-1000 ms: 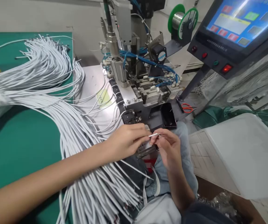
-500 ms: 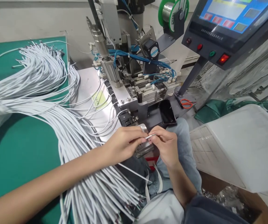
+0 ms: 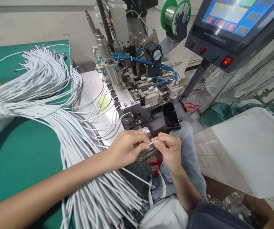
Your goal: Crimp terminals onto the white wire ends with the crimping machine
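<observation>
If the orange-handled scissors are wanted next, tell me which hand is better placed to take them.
Probably the right hand: it is nearer the orange-handled scissors, while the left hand is farther off, pinching the white cable. The right would first have to leave the cable's end.

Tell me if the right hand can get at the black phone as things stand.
Probably yes: the right hand is close to the black phone, and nothing visible blocks the way. It pinches the end of a white cable, though, so it would likely need to let go first.
</observation>
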### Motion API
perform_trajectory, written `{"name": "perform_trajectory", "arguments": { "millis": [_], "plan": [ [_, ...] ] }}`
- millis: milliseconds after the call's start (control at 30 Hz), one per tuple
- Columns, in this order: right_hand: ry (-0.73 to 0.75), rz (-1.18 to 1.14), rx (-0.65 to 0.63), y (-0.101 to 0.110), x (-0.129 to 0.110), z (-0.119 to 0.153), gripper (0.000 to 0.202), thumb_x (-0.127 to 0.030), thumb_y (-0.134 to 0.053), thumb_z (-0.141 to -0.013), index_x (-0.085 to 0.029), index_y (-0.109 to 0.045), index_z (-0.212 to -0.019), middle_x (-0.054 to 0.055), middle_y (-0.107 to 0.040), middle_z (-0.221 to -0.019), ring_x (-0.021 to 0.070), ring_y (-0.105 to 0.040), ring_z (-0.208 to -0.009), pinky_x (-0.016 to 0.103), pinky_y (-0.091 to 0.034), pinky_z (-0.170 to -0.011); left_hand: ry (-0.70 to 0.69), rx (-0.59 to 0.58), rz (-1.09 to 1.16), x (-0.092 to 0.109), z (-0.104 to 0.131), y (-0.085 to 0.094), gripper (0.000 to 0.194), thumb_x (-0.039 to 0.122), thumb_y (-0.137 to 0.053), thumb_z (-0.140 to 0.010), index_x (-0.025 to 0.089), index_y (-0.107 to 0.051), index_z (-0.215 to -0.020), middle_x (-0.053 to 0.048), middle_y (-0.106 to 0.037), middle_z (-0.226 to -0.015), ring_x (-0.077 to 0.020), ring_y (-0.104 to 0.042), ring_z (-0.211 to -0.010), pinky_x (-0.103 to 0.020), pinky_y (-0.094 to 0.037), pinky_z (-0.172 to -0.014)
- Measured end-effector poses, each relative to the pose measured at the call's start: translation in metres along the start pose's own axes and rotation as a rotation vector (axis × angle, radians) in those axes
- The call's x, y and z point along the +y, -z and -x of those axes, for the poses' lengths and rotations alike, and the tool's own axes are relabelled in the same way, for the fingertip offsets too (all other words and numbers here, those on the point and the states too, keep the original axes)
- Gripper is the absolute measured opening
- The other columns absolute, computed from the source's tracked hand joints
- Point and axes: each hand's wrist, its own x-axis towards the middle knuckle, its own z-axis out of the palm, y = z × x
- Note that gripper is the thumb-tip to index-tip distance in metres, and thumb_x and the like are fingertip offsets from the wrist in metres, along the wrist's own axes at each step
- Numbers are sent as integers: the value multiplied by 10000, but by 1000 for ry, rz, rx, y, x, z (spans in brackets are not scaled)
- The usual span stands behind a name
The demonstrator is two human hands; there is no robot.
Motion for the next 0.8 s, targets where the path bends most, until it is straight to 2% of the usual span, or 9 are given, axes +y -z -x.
{"name": "perform_trajectory", "arguments": {
  "millis": [100, 167, 267, 333, 433, 567, 633, 700, 800],
  "plan": [
    [64, 109, 108, -10, 2, 5, 164, -233, -589, -811, -185, -680, -683, -35, -408, -535, 90, -357, -488, 253, -264, -456, 27, -5, 1, 1, 0, 0, 227, 212, -473, -883, 153, -608, -710, 2, -601, -667, -92, -541, -608, -190, -397, -581],
    [142, 273, 150, -12, -1, 7, 159, -194, -569, -821, -184, -675, -703, -43, -356, -530, 85, -322, -478, 258, -246, -459, -21, 35, -125, 1, 1, -1, 213, 185, -468, -874, 155, -608, -715, -3, -601, -677, -98, -526, -618, -200, -392, -577],
    [179, 438, 93, -8, -6, 4, 188, -164, -538, -827, -180, -638, -668, -53, -280, -528, 85, -289, -472, 267, -241, -469, -135, 122, -464, 0, 3, -3, 233, 126, -417, -868, 159, -618, -754, -23, -589, -685, -118, -466, -609, -233, -355, -538],
    [156, 446, 18, -3, -8, 0, 218, -154, -527, -824, -181, -594, -618, -58, -247, -522, 86, -285, -469, 267, -238, -468, -199, 151, -613, -1, 4, -3, 271, 79, -379, -860, 159, -624, -777, -32, -584, -694, -130, -429, -598, -254, -332, -521],
    [160, 375, 0, -3, -7, -2, 222, -137, -532, -812, -180, -555, -595, -61, -243, -518, 86, -292, -471, 263, -238, -464, -188, 137, -529, -1, 3, -4, 263, 74, -392, -857, 159, -630, -783, -30, -596, -697, -134, -437, -614, -254, -347, -537],
    [199, 289, 143, -14, -2, 4, 188, -141, -543, -807, -184, -573, -627, -56, -295, -512, 91, -306, -472, 261, -250, -459, -61, 64, -162, -1, 1, -2, 175, 156, -498, -868, 170, -646, -776, -3, -622, -685, -107, -529, -659, -210, -411, -604],
    [189, 275, 176, -18, -1, 5, 175, -154, -546, -809, -188, -596, -645, -47, -350, -517, 96, -332, -479, 259, -273, -464, -52, 30, -70, -2, 1, 2, 183, 174, -490, -885, 165, -651, -800, -3, -621, -706, -88, -558, -661, -185, -426, -611],
    [108, 262, 167, -16, 1, 0, 159, -181, -533, -820, -190, -635, -699, -23, -450, -564, 105, -395, -513, 255, -318, -484, -49, 27, -136, -6, 1, 9, 228, 196, -444, -908, 146, -647, -816, -20, -597, -720, -89, -560, -645, -181, -424, -582],
    [-63, 215, 118, -7, 9, -20, 156, -225, -526, -812, -190, -676, -832, 15, -582, -693, 125, -498, -601, 254, -393, -536, 31, 49, -388, -18, -2, 21, 289, 216, -376, -925, 120, -636, -845, -48, -558, -756, -107, -551, -639, -201, -425, -560]
  ]
}}
